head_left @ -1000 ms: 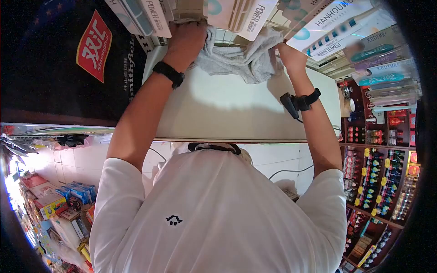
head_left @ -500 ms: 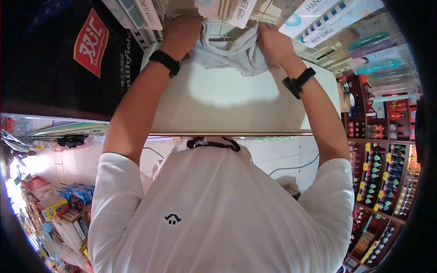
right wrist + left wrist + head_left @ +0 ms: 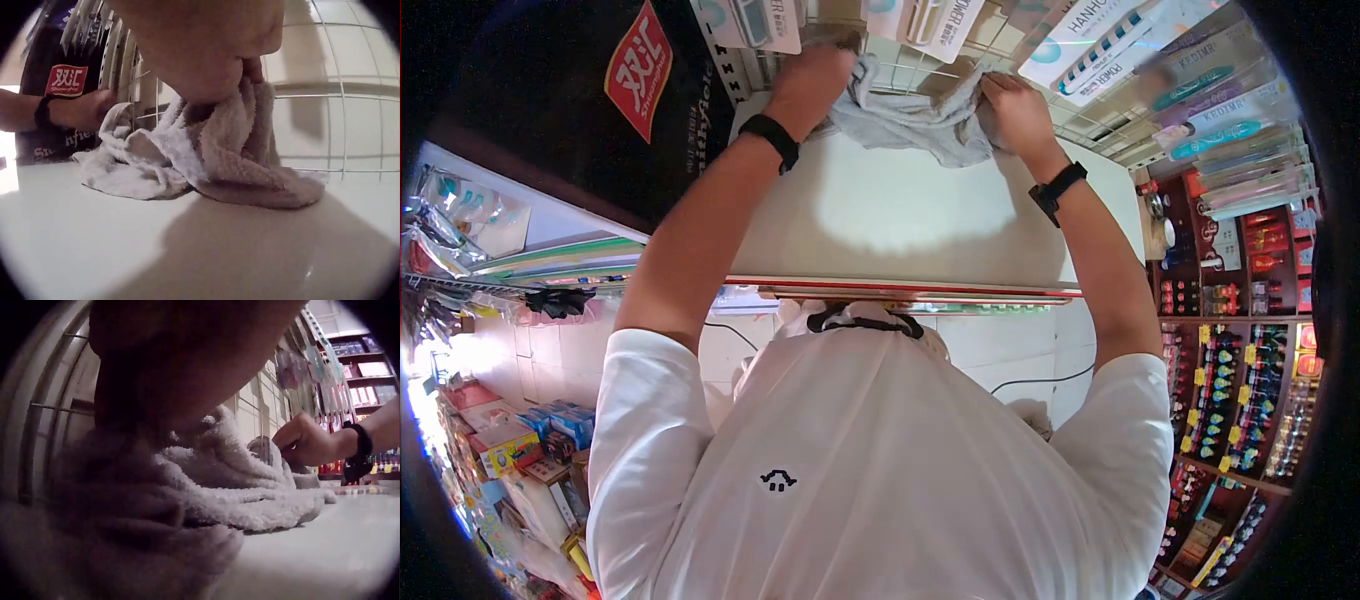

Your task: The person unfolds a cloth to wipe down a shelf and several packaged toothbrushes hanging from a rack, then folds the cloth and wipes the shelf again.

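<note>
A rumpled grey towel lies at the back of a white counter top, partly bunched up off it. My left hand grips its left end, close to the wire grid; in the left wrist view this hand is dark and its fingers lie along the towel's folds. At the other end, my right hand pinches a raised fold between thumb and fingers. The right wrist view shows the towel hanging from those fingers, its lower folds resting on the white surface. Each wrist wears a black band.
Behind the towel stands a white wire grid hung with packaged toothbrushes. A black box with a red label borders the counter's left side. Shelves of small bottles rise at the right, and boxed goods are stacked lower left.
Both hands keep hold of the towel. The right hand has shifted inward, drawing the towel's right end left and closer to the grid. The head view has turned slightly.
</note>
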Demonstrator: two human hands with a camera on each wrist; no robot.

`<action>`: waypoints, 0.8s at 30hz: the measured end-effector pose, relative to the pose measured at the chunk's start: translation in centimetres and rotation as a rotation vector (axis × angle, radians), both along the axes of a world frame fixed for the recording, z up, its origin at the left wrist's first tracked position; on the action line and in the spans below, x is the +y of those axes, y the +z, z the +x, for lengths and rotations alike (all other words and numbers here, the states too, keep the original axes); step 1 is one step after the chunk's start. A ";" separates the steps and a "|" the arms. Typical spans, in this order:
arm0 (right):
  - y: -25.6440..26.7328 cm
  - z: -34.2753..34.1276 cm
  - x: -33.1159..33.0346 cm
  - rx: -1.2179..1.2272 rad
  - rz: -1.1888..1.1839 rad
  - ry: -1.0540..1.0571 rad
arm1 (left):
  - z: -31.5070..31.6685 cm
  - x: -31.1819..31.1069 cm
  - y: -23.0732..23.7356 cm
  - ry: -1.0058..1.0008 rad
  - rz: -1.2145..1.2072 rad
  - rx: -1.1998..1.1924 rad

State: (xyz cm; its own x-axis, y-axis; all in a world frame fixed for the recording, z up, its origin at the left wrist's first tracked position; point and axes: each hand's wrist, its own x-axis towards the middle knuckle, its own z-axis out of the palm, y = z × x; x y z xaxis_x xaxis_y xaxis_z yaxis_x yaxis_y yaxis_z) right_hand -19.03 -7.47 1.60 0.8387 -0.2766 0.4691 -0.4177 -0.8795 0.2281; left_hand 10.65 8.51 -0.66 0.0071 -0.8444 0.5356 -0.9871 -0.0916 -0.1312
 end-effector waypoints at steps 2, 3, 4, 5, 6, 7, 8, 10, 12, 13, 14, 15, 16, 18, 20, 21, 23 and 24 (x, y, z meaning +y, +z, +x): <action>0.1 -0.2 0.2 -0.064 0.002 0.044 | 0.1 0.2 -0.4 0.023 -0.001 0.061; 0.4 -0.4 0.8 -0.181 0.092 0.012 | 0.1 0.3 -0.3 0.039 0.002 0.122; 0.7 -0.5 1.1 -0.298 0.184 -0.021 | -0.3 0.7 0.2 0.038 0.000 0.120; 0.7 -0.1 1.3 -0.299 0.184 -0.023 | -0.8 1.4 0.5 -0.011 0.002 0.205; 0.6 0.4 1.8 -0.433 0.303 0.027 | -1.5 1.9 0.9 -0.064 0.008 0.291; 0.4 0.9 2.4 -0.568 0.420 0.074 | -2.4 1.9 1.2 -0.071 0.013 0.293; 0.6 1.6 2.6 -0.530 0.340 0.058 | -3.5 1.7 1.7 -0.164 -0.046 0.349; 1.0 3.6 3.3 -0.475 0.306 0.059 | -5.1 0.3 2.1 -0.262 -0.112 0.398; 1.5 5.6 4.0 -0.361 0.272 0.102 | -6.0 -1.7 2.0 -0.094 0.021 0.210; 1.4 6.6 4.2 -0.366 0.265 0.102 | -6.0 -2.4 1.5 -0.096 0.015 0.205; 1.1 7.6 4.3 -0.186 0.308 -0.027 | -6.0 -3.0 1.0 -0.068 -0.001 0.117; 0.5 8.2 4.1 -0.007 0.351 -0.156 | -5.9 -3.9 0.0 -0.041 -0.017 0.027; -0.9 8.7 3.2 -0.105 0.250 -0.053 | -5.6 -5.5 -1.7 -0.035 -0.145 0.014; -0.6 8.8 3.2 -0.110 0.254 -0.047 | -5.1 -6.6 -2.0 -0.043 -0.164 0.057; -0.2 8.6 3.3 -0.106 0.258 -0.044 | -4.7 -7.4 -1.9 -0.050 -0.184 0.110; 0.3 8.4 3.5 -0.032 0.255 -0.108 | -4.4 -7.4 -1.6 -0.074 -0.154 0.116; 1.3 7.8 4.2 0.042 0.249 -0.175 | -4.0 -7.0 -1.2 -0.102 -0.127 0.123; 1.9 7.4 5.1 0.050 0.237 -0.168 | -3.6 -6.4 -0.9 -0.162 -0.107 0.083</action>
